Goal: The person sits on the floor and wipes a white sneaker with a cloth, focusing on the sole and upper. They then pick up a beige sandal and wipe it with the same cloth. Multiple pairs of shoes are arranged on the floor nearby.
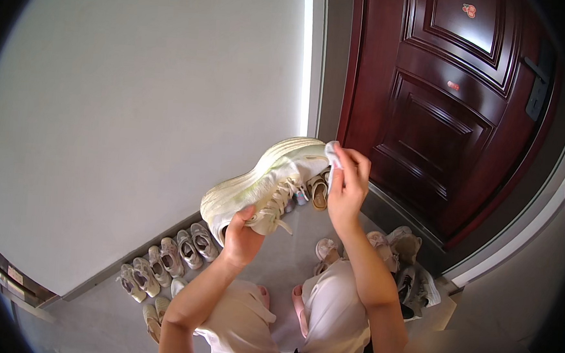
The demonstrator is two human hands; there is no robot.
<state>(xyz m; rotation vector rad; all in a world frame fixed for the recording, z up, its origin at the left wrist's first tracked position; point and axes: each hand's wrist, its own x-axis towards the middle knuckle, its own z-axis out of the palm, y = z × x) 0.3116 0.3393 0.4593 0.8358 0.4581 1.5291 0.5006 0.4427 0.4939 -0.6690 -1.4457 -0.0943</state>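
Observation:
A white lace-up sneaker (pixel 273 176) with a thick ridged sole is held up in front of me, its side turned toward me and its toe pointing right. My left hand (pixel 244 237) grips it by the ankle opening at the heel end, thumb on the side. A crumpled white wipe or cloth (pixel 333 154) is pinched in the fingers of my right hand (pixel 351 185), against the tip of the toe. The loose laces (pixel 280 205) hang toward me. Faint yellow-green marks show on the shoe's side.
Pairs of shoes (pixel 171 258) line the foot of the grey wall (pixel 146 110). More shoes (pixel 414 286) stand at the right, near a dark red panelled door (pixel 431 117). Brown sandals (pixel 318 192) lie behind the sneaker. Pink slippers (pixel 299 309) are on the floor below me.

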